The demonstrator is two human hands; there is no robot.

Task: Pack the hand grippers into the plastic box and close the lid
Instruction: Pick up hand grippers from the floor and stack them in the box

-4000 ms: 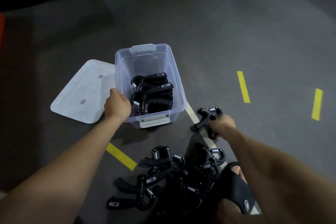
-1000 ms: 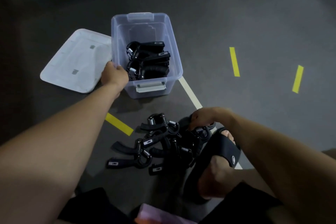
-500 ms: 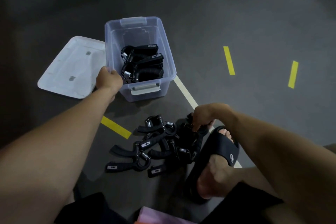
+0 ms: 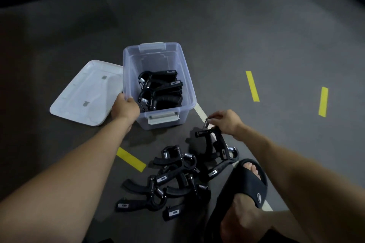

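A clear plastic box (image 4: 188,87) stands open on the dark floor, with several black hand grippers (image 4: 161,92) stacked inside. My left hand (image 4: 125,107) grips the box's near left rim. My right hand (image 4: 225,122) pinches the top of a black hand gripper (image 4: 214,142) and holds it lifted just right of the box's near corner. A pile of several more hand grippers (image 4: 171,179) lies on the floor below it. The white lid (image 4: 87,92) lies flat to the left of the box.
My foot in a black slide sandal (image 4: 246,183) rests right of the pile. Yellow tape strips (image 4: 252,86) mark the floor at right, another (image 4: 131,159) lies left of the pile. A pale floor line (image 4: 200,113) runs from the box toward the sandal.
My right hand has risen from the pile with one hand gripper and moved toward the box. My left hand stays on the box rim. The camera has tilted up.
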